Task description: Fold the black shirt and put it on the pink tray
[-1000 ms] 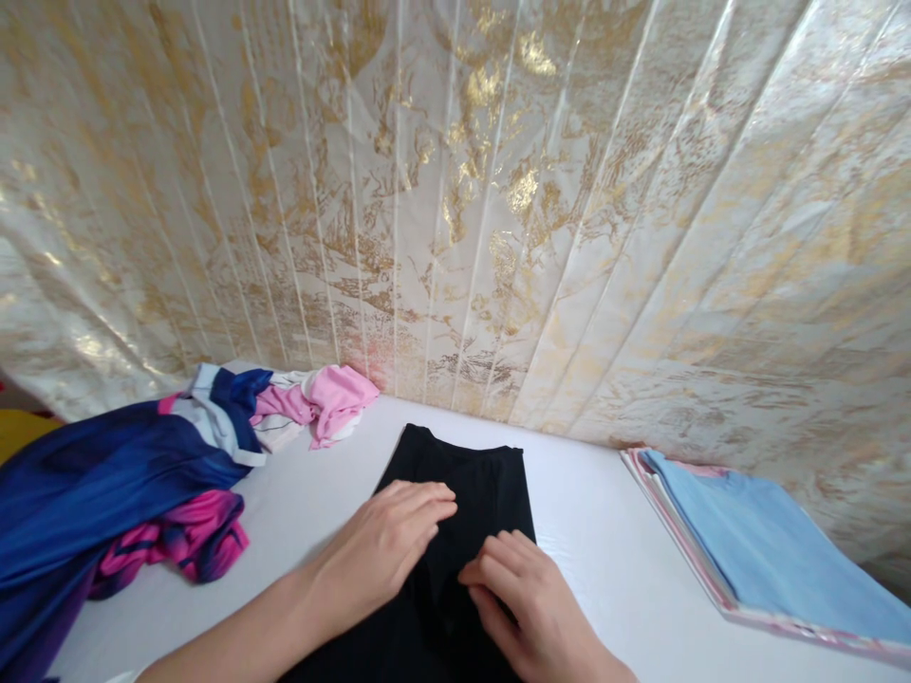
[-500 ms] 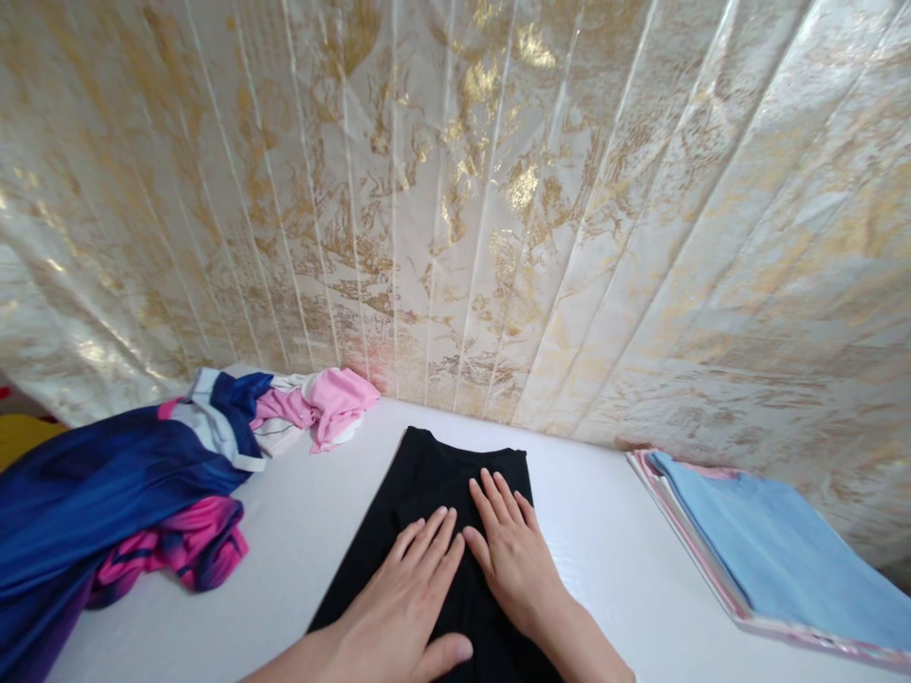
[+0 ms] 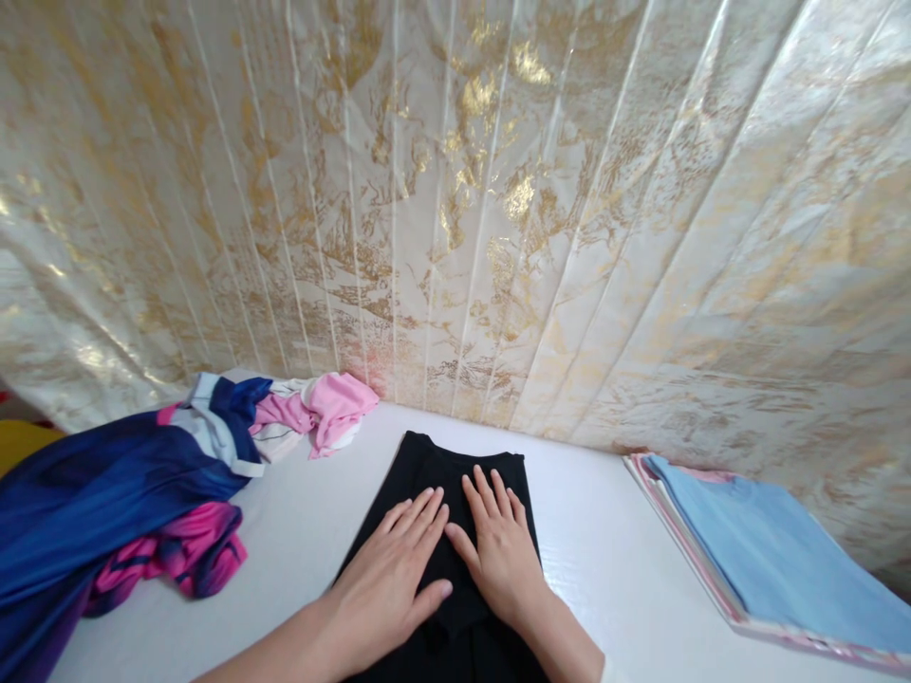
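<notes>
A black garment (image 3: 455,465) lies flat on the white table, its narrow, slightly curved edge pointing toward the curtain. Its kind is not plain, since its near end runs out of the frame. My left hand (image 3: 391,569) rests palm down on its left part, fingers stretched out and thumb apart. On the right part lies my right hand (image 3: 502,545), also flat, with fingers spread and the thumb toward the left hand. Neither hand grips the cloth. Both forearms cover part of the garment's lower portion.
At the left, a loose heap of blue clothing (image 3: 120,484) lies with a crumpled pink-and-navy piece (image 3: 185,550) and a pink cloth (image 3: 340,408). A folded stack topped with light blue cloth (image 3: 775,541) sits right. Behind the white tabletop (image 3: 285,541) hangs a gold-patterned curtain (image 3: 455,209).
My left hand has slid slightly forward and left over the black cloth. The right hand has shifted a little left. Both stay flat, and the garment's lower left edge has drawn inward.
</notes>
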Motion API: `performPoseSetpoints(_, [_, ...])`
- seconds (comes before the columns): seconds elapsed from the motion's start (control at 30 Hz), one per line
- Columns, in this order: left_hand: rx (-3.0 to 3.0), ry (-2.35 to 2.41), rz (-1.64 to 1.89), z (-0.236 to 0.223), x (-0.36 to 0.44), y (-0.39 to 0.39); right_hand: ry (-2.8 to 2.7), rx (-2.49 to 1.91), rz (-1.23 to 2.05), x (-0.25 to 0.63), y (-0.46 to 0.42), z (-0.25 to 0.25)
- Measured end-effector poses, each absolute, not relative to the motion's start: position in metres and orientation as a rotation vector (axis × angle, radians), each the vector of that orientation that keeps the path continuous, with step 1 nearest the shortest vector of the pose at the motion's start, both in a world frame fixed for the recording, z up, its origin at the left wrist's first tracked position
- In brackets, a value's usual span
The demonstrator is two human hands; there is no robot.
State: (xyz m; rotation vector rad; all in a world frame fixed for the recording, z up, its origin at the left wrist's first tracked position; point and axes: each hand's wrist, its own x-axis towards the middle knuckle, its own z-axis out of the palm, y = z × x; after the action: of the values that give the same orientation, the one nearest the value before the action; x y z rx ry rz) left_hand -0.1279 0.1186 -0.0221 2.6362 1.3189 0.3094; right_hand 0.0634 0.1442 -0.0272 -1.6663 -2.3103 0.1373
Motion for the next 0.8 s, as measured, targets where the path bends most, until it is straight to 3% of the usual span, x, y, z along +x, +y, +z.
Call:
performPoseSetpoints(0.3, [2.508, 1.320, 0.278, -0.004, -0.133, 0.119, -2.030, -1.547, 0.305, 0.139, 0.203, -0.037])
performPoseSetpoints(0.53, [2.502, 1.147, 0.211, 0.027, -0.086, 0.134, -2.033, -1.527, 0.289, 0.173, 0.245, -0.019])
performPoseSetpoints(0.8, [2.496, 1.035, 0.210, 0.006, -0.062, 0.151, -2.213, -1.459, 0.267, 0.156, 0.261, -0.017])
